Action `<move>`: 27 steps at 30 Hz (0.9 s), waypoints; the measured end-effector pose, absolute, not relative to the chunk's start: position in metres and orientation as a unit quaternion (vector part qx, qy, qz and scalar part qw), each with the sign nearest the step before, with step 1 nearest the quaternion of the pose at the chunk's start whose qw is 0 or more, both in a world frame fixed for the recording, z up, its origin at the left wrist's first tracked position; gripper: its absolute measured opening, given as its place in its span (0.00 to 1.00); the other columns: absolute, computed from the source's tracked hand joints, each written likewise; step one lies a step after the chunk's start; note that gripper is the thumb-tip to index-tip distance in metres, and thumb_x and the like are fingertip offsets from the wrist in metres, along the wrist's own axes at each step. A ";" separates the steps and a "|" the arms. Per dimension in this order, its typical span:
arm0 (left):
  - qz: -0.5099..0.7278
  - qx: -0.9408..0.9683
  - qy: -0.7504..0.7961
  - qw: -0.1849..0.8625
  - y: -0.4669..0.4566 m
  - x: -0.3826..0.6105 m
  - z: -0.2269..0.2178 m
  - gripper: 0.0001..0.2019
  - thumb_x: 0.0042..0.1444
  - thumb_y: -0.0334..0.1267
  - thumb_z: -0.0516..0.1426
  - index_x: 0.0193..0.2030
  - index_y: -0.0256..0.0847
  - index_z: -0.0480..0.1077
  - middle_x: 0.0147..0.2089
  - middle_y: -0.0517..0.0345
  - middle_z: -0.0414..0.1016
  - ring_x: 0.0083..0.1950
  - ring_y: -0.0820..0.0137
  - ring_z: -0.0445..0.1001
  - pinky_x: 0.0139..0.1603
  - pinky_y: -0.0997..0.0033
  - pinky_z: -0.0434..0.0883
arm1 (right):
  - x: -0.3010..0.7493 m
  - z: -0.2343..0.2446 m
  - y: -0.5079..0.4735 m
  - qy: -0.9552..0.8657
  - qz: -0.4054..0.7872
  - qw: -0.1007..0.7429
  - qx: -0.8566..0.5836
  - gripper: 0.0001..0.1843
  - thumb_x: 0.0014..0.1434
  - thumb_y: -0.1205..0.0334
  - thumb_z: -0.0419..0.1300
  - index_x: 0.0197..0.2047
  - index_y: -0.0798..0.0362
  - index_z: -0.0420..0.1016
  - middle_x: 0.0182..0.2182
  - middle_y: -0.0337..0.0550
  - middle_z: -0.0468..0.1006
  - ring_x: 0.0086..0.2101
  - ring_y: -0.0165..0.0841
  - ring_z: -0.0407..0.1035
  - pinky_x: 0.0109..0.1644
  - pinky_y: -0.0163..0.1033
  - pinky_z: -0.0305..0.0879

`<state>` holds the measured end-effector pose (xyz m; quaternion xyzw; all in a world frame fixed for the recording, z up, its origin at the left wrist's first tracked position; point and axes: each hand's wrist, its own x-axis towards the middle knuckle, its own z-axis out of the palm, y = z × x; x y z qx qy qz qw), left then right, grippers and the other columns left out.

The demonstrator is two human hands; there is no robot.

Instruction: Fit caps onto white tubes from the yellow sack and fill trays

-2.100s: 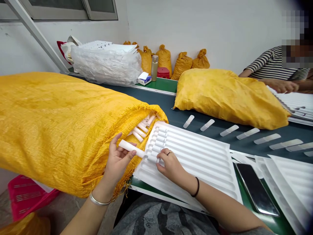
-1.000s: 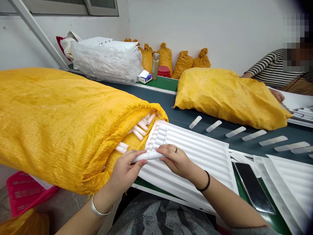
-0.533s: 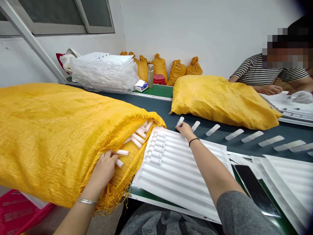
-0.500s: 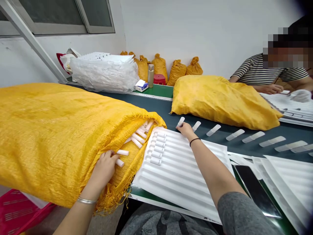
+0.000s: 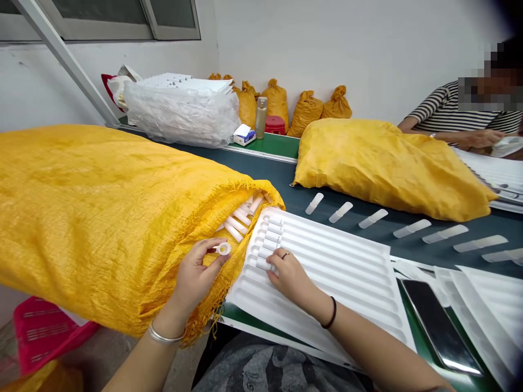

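Note:
My left hand point(image 5: 195, 276) pinches a white tube point(image 5: 223, 249), its round end facing me, just outside the mouth of a big yellow woven sack point(image 5: 93, 218) with more white tubes point(image 5: 243, 215) inside. My right hand point(image 5: 288, 275) rests on a white grooved tray point(image 5: 339, 283), fingertips closed on a short white cap point(image 5: 263, 264) at the left end of a groove. Several caps point(image 5: 272, 231) fill the grooves above it.
A row of translucent caps point(image 5: 376, 218) lies on the dark conveyor belt point(image 5: 281, 174). A second yellow sack point(image 5: 388, 158) lies behind. A phone point(image 5: 441, 326) and more trays point(image 5: 490, 305) are at right. A person in a striped shirt point(image 5: 457, 109) works at far right.
My right hand came back from the belt to the tray's left end with a cap. My left hand lifted a tube out of the sack's mouth.

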<state>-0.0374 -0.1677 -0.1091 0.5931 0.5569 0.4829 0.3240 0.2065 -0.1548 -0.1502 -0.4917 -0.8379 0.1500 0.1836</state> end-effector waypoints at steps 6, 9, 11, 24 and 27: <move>0.592 0.380 0.462 0.541 -0.175 -0.007 -0.098 0.37 0.50 0.44 0.63 0.63 0.51 0.49 0.41 0.60 0.75 0.41 0.71 0.76 0.42 0.69 0.74 | 0.205 -0.110 -0.157 -0.710 0.440 0.374 -0.403 0.12 0.57 0.66 0.57 0.45 0.52 0.65 0.35 0.44 0.74 0.34 0.33 0.71 0.39 0.41 0.71; 0.598 0.344 0.463 0.557 -0.176 -0.001 -0.096 0.26 0.44 0.44 0.67 0.49 0.44 0.64 0.36 0.63 0.73 0.35 0.75 0.73 0.39 0.75 0.72 | 0.206 -0.098 -0.160 -0.682 0.481 0.433 -0.340 0.12 0.62 0.63 0.55 0.50 0.50 0.66 0.39 0.45 0.74 0.36 0.33 0.73 0.41 0.41 0.72; 0.581 0.359 0.489 0.544 -0.177 -0.003 -0.097 0.22 0.40 0.44 0.69 0.41 0.39 0.69 0.32 0.62 0.73 0.32 0.76 0.71 0.36 0.77 0.70 | 0.211 -0.091 -0.158 -0.718 0.404 0.460 -0.333 0.14 0.62 0.64 0.55 0.51 0.49 0.68 0.43 0.47 0.74 0.42 0.35 0.72 0.47 0.43 0.71; 0.360 0.729 0.484 0.325 -0.192 -0.017 -0.079 0.16 0.59 0.39 0.57 0.54 0.40 0.72 0.44 0.53 0.77 0.44 0.67 0.74 0.46 0.70 0.69 | 0.230 -0.078 -0.145 -0.841 0.253 0.362 -0.313 0.15 0.63 0.63 0.57 0.53 0.51 0.68 0.43 0.48 0.77 0.43 0.34 0.73 0.46 0.38 0.71; 0.382 0.774 0.448 0.234 -0.194 -0.014 -0.075 0.16 0.60 0.34 0.56 0.55 0.37 0.70 0.47 0.51 0.77 0.49 0.67 0.73 0.53 0.70 0.68 | 0.226 -0.079 -0.148 -0.835 0.269 0.353 -0.324 0.14 0.63 0.61 0.57 0.52 0.51 0.68 0.42 0.47 0.78 0.40 0.33 0.73 0.42 0.36 0.70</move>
